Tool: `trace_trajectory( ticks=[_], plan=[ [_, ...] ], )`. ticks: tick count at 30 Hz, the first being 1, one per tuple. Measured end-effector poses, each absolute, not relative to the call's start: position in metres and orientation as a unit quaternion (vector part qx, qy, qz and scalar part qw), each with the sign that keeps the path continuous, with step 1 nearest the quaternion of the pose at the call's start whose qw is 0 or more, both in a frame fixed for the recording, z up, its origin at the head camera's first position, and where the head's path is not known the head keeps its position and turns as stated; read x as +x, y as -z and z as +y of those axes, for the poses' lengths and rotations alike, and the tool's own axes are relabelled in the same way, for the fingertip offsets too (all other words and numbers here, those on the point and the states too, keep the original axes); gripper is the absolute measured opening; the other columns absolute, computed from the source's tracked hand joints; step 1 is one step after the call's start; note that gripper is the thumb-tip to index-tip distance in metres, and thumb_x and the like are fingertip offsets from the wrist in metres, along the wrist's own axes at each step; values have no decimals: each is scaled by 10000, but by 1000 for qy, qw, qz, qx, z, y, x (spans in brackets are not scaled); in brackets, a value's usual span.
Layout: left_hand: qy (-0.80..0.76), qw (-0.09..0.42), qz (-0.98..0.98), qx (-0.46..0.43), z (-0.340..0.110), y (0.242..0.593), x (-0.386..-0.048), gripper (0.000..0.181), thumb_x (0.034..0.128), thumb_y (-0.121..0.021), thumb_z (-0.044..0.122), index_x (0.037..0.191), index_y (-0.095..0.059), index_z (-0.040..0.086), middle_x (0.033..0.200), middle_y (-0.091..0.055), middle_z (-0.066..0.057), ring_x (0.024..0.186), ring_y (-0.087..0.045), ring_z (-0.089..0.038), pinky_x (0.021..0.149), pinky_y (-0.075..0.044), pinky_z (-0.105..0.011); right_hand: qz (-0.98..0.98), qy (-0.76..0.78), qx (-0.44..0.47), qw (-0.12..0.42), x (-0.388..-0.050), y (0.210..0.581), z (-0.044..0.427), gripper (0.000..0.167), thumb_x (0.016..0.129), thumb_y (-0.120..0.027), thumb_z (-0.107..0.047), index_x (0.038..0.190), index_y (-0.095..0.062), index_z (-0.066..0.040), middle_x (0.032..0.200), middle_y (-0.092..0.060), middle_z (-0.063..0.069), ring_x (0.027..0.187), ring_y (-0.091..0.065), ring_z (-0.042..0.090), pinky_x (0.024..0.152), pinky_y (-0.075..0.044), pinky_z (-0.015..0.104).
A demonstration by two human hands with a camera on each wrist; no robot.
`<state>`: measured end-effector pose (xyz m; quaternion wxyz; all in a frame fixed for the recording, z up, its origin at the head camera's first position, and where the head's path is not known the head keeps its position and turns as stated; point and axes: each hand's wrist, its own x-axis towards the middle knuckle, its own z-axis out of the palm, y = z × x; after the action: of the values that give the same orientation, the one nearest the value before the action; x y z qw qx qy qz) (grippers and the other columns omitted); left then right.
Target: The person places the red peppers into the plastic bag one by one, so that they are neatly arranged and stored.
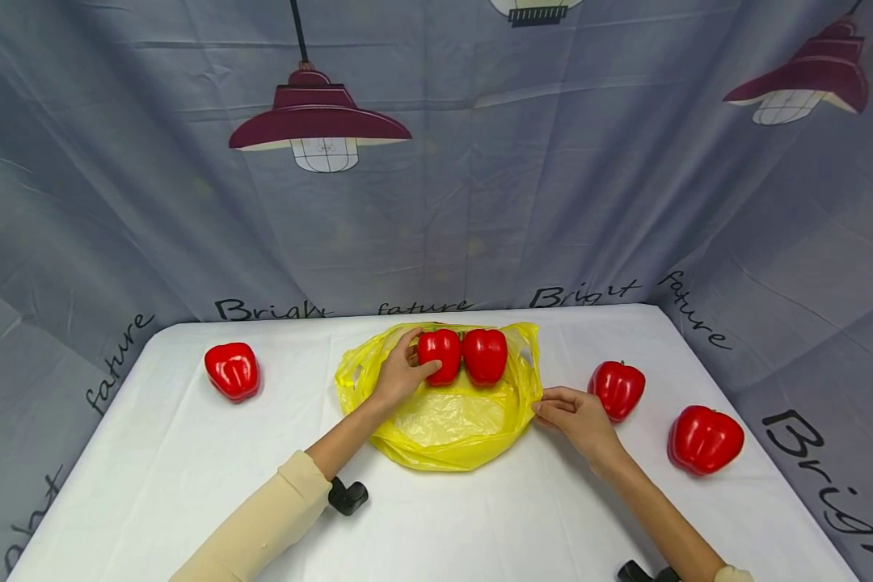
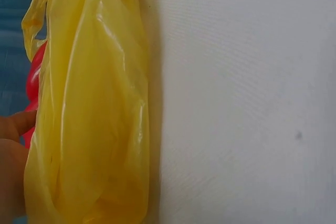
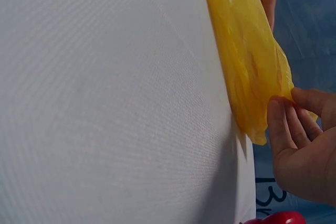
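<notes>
A yellow plastic bag (image 1: 451,424) lies spread with its mouth wide on the white table. Inside it, at the back, two red bell peppers sit side by side. My left hand (image 1: 398,373) grips the left bell pepper (image 1: 444,352), thumb in front and fingers behind its left side; the right bell pepper (image 1: 486,356) stands beside it, untouched by my hands. With thumb and fingertips, my right hand (image 1: 575,418) pinches the bag's right edge. In the right wrist view that hand (image 3: 307,145) holds the yellow plastic (image 3: 252,61) at its rim.
Another bell pepper (image 1: 234,372) lies on the table's left side. Two more are at the right: one bell pepper (image 1: 617,390) just beyond my right hand, another bell pepper (image 1: 706,440) nearer the table's right edge. A grey printed curtain (image 1: 444,202) hangs behind the white table (image 1: 480,525).
</notes>
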<state>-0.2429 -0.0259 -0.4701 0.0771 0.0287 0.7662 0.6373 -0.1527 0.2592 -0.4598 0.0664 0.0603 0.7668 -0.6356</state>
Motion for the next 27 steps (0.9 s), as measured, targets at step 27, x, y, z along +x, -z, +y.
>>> trace_trajectory(
  ticks=[27],
  plan=[
    [-623, 39, 778, 64, -112, 424, -228, 727, 943, -708, 159, 1560, -323, 162, 1514, -396, -196, 1370, -426, -347, 1067, -426, -462, 772, 630, 58, 63, -154, 463, 261, 343, 942, -693, -67, 1209, -612, 134, 1013, -714, 145, 930, -707, 232, 849, -564, 338]
  ],
)
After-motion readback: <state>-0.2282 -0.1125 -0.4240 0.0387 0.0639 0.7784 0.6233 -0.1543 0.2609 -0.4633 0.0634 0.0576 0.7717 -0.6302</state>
